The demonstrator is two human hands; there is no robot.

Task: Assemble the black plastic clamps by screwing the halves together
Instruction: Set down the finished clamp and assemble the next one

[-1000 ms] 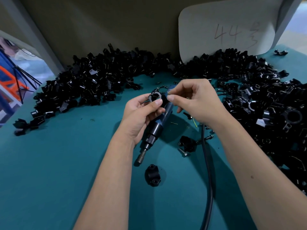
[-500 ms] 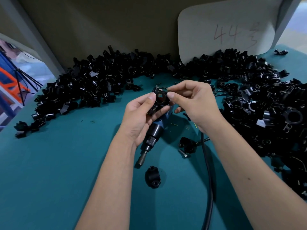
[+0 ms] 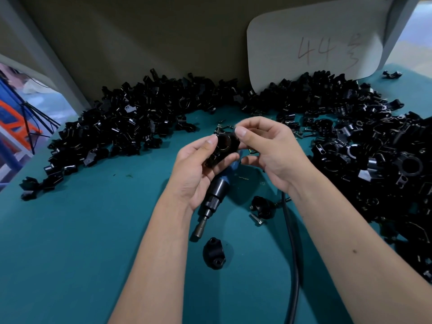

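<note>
Both hands meet above the middle of the teal-covered bench [image 3: 70,242], sharing one black plastic ring-shaped clamp [image 3: 225,146]. The left hand [image 3: 198,169] curls its thumb and fingers round the clamp's left and lower side, and the right hand [image 3: 268,148] pinches its upper right edge between thumb and forefinger, the other fingers curled below. The clamp's round opening faces the camera. Under the left palm lies a powered screwdriver with a blue and black barrel [image 3: 217,190], its metal bit end pointing toward the near edge of the bench; whether the left hand touches it cannot be told. A thick black cable [image 3: 293,253] runs from beneath the right wrist down to the near edge. Just beyond the bit lies a single black oval clamp half with two holes [image 3: 214,252], and to its right another black clamp piece [image 3: 263,206] beside a small metal screw [image 3: 257,219]. A great heap of loose black clamp parts [image 3: 131,122] curves round the back and right of the bench. Behind it leans a pale rounded card marked "44" [image 3: 315,43].
</note>
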